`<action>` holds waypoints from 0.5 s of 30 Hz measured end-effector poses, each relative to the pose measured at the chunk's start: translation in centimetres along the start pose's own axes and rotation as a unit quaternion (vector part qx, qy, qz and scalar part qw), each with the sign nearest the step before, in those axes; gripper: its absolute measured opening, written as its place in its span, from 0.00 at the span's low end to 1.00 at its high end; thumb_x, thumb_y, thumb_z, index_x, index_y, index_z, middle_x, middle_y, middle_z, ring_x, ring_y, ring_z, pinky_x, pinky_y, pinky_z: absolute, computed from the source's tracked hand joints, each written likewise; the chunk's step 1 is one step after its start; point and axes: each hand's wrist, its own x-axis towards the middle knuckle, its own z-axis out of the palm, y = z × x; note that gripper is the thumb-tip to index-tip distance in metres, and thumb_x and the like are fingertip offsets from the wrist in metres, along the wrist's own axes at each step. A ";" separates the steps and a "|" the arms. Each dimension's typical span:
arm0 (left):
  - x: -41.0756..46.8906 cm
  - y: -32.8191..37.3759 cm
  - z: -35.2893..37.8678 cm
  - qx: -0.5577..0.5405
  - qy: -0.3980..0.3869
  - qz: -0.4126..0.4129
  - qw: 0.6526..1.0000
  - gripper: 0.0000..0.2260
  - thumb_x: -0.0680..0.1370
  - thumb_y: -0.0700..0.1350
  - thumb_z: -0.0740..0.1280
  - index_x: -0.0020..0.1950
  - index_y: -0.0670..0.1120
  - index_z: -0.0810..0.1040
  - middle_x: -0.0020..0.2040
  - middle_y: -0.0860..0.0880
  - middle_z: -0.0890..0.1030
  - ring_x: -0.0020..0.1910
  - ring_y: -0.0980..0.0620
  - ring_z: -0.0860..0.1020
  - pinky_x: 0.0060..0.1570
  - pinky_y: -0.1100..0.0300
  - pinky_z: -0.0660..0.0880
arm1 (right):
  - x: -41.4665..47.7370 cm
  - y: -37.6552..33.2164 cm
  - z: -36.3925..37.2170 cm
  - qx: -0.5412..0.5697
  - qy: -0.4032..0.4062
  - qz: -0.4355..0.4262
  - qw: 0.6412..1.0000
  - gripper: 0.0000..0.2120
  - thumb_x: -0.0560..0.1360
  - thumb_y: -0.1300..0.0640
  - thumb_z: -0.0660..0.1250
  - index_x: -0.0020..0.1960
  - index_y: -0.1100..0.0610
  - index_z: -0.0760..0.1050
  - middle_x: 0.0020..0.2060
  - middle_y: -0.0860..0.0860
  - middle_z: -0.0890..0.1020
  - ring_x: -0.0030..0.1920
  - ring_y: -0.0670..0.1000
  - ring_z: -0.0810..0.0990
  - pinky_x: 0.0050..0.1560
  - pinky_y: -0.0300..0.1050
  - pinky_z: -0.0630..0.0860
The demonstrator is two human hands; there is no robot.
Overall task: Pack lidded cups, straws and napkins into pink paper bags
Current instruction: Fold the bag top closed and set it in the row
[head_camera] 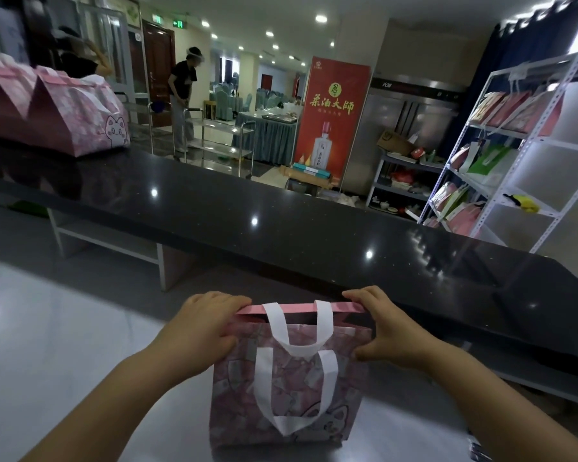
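Observation:
A pink paper bag (301, 408) with a cat print and two white handles stands upright on the grey worktop (64, 355) in front of me. My left hand (201, 325) grips the left end of its top edge, fingers curled over the rim. At the right end, my right hand (381, 325) pinches the top edge, its thumb against the bag's near side. The mouth is a narrow slit and what lies inside is hidden. No cups, straws or napkins are in sight.
A long black counter (281, 221) runs across behind the bag. Several folded pink bags (47, 111) sit on its far left end. A white shelf rack (501, 155) with more bags stands at the right. Two people stand far back left near steel trolleys.

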 end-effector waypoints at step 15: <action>1.1 -1.0 1.0 -0.062 0.031 0.039 0.997 0.12 0.74 0.49 0.69 0.57 0.57 0.77 0.48 0.66 0.72 0.45 0.66 0.72 0.45 0.78 0.65 | 0.9 1.1 3.2 0.084 0.139 -0.049 0.985 0.30 0.68 0.65 0.73 0.58 0.35 0.70 0.55 0.39 0.71 0.58 0.38 0.70 0.56 0.33 0.73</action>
